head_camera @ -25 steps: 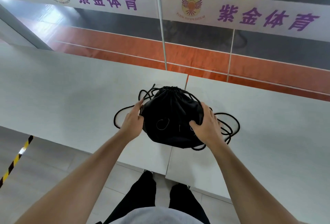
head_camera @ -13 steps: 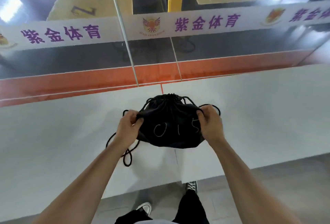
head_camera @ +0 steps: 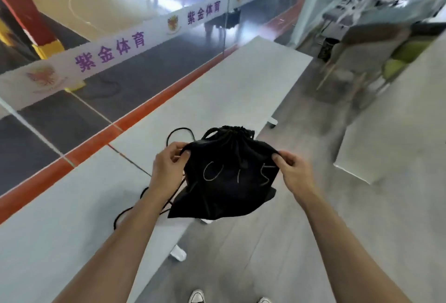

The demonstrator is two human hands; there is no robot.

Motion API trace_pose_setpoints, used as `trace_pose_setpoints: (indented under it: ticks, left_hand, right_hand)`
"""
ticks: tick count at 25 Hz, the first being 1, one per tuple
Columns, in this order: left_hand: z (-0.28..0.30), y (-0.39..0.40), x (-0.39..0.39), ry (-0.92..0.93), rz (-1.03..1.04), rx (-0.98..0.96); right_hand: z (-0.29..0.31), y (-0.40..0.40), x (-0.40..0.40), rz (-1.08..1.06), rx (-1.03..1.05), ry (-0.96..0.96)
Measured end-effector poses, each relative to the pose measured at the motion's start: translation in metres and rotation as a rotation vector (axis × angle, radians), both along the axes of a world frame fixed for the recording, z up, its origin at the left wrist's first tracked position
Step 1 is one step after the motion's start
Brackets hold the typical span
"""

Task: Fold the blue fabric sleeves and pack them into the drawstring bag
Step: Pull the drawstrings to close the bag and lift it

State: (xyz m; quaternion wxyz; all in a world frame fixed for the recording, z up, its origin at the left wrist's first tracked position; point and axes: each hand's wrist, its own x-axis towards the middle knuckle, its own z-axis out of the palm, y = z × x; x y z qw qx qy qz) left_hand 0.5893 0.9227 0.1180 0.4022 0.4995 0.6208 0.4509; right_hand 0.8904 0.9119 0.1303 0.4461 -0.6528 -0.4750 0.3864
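Observation:
A black drawstring bag with "015" chalked on its side hangs in the air past the table's edge, its mouth cinched at the top. My left hand pinches the bag's upper left corner. My right hand pinches its upper right corner. Black cords trail from the bag down onto the table and loop above my left hand. No blue fabric sleeves are visible; the bag's inside is hidden.
A long grey table runs from lower left to upper right beside a glass wall with a white banner. A second grey table and chairs stand at the right. Grey floor lies between, with my shoes below.
Both hands took the bag by its upper corners and lifted it off the table. My view has swung to the right, bringing the aisle and second table into sight.

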Motion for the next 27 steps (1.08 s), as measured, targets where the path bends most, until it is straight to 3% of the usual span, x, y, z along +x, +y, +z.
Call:
trace_pose_setpoints:
  ticks: [7, 16, 27]
  left_hand:
    - [0.029, -0.052, 0.221, -0.003, -0.443, 0.083]
    - [0.061, -0.212, 0.526, -0.091, -0.845, 0.099]
    - [0.055, -0.414, 0.873, -0.143, -1.347, -0.01]
  right_hand:
    - [0.024, -0.179, 0.192, -0.411, 0.03, 0.009]
    - [0.052, -0.443, 0.422, -0.912, 0.17, 0.049]
    - [0.057, -0.7, 0.617, -1.501, 0.241, 0.094]
